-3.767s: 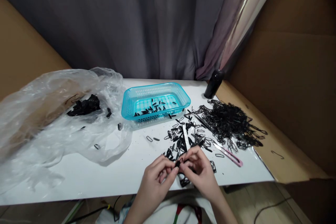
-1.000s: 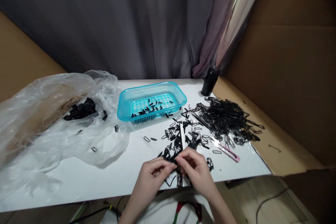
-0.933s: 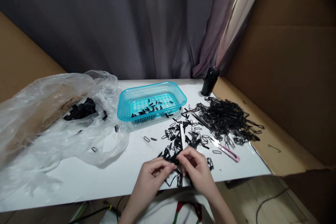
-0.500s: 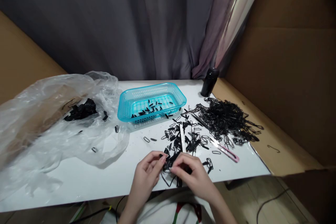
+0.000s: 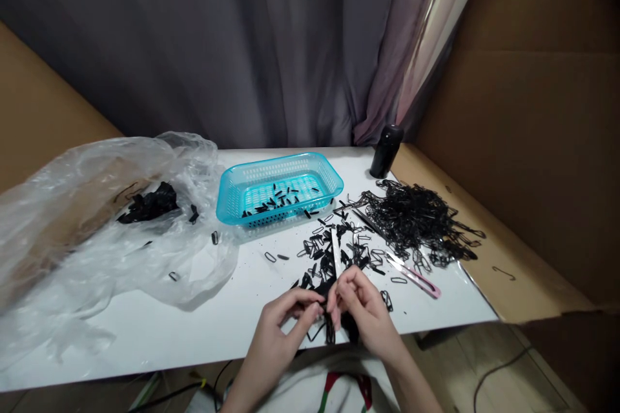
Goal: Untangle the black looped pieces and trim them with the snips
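My left hand (image 5: 281,329) is at the table's front edge, thumb and forefinger closed in a pinch. Close beside it, my right hand (image 5: 365,316) has its fingers bent together, its tips near the left fingertips. Whatever either pinch holds is too small or hidden to make out. Under and around both hands lies a scatter of small black pieces and thin black loops (image 5: 320,248). A pale flat strip (image 5: 336,251) lies among them, its near end running behind my right hand. Black material partly shows below the fingers.
A blue plastic basket (image 5: 225,197) with several small black pieces stands at the back. On the right are a tangled black heap (image 5: 416,216), a pink-handled metal tool (image 5: 426,284) and a black bottle (image 5: 386,151). Clear plastic sheeting (image 5: 121,264) covers the left side.
Both hands have shifted slightly right. My right hand has risen and turned, its fingers now more upright over the pale strip. The fingertips of the two hands are closer together.
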Demonstrator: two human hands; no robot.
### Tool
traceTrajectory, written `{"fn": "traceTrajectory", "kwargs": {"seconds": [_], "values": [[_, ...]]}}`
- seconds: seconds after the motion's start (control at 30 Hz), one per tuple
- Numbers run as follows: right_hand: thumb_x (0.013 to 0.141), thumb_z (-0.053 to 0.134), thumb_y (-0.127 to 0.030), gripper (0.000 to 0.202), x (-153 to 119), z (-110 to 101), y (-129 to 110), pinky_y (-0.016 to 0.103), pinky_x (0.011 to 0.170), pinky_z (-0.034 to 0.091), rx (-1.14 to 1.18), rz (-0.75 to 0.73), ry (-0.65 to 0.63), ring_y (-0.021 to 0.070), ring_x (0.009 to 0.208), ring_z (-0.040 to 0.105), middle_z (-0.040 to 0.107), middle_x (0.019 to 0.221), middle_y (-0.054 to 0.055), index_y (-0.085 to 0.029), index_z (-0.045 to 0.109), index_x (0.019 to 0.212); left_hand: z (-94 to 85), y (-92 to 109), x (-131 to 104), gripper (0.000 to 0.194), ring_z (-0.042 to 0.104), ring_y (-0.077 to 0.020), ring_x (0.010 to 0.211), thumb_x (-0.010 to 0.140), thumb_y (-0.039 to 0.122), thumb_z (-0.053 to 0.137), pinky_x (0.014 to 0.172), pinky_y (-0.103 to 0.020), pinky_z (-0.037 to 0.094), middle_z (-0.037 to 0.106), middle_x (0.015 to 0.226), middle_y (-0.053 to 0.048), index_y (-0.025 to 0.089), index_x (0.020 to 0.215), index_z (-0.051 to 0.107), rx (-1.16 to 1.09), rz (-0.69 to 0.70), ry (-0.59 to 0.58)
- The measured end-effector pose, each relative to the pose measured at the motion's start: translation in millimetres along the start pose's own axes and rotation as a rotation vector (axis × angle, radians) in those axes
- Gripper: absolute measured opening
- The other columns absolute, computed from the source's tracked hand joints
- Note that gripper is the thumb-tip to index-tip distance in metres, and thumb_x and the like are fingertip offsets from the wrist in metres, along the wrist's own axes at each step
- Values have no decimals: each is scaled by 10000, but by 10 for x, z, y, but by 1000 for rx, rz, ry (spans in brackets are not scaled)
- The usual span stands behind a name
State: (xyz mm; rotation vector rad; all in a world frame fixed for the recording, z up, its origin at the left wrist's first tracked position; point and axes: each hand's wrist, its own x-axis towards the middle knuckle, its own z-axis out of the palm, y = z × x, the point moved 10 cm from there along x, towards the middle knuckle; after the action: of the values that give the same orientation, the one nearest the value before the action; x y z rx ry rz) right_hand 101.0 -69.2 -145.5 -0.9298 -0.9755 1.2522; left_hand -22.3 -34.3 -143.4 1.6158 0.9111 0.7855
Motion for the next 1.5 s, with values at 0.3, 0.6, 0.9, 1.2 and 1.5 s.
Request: {"fn": "traceTrajectory", "kwargs": {"seconds": [0.3, 0.6, 0.9, 1.2, 1.5], "values": [[956, 613, -372, 172, 7, 35, 112, 209, 522, 438, -229, 64, -39, 101, 575, 553, 607, 734, -26, -217, 631, 1028, -215, -92, 32, 193, 622, -107, 507, 771, 358, 734, 533, -189, 549, 717, 773, -21, 166, 797, 742, -194, -80, 217], [940, 617, -194, 153, -14, 136, -128, 244, 669, 374, -558, -117, -55, 135, 727, 554, 608, 750, -12, -197, 685, 803, -246, -152, 19, 216, 666, -125, 518, 763, 377, 743, 530, -180, 554, 700, 696, -4, 164, 791, 728, -198, -104, 257], [962, 572, -186, 147, -43, 202, -180, 228, 688, 387, -632, -164, -97, 132, 750, 562, 599, 779, -17, -207, 634, 830, -263, -174, 18, 263, 688, -150, 581, 728, 410, 764, 603, -210, 586, 732, 740, -35, 156, 785, 725, -216, -133, 279], [958, 565, -183, 139, -40, 223, -164, 237, 704, 408, -675, -159, -140, 143, 763, 576, 610, 795, -6, -204, 630, 837, -305, -165, 33, 287, 712, -205, 721, 704, 427, 772, 720, -262, 599, 727, 720, -52, 153, 777, 728, -192, -135, 317], [949, 574, -197, 150, -77, 299, -138, 251, 674, 427, -692, -129, -239, 161, 746, 593, 617, 788, 6, -208, 662, 828, -404, -298, 34, 360, 719, -198, 724, 714, 484, 778, 710, -266, 598, 749, 827, -63, 154, 841, 714, -240, -176, 398]]}}
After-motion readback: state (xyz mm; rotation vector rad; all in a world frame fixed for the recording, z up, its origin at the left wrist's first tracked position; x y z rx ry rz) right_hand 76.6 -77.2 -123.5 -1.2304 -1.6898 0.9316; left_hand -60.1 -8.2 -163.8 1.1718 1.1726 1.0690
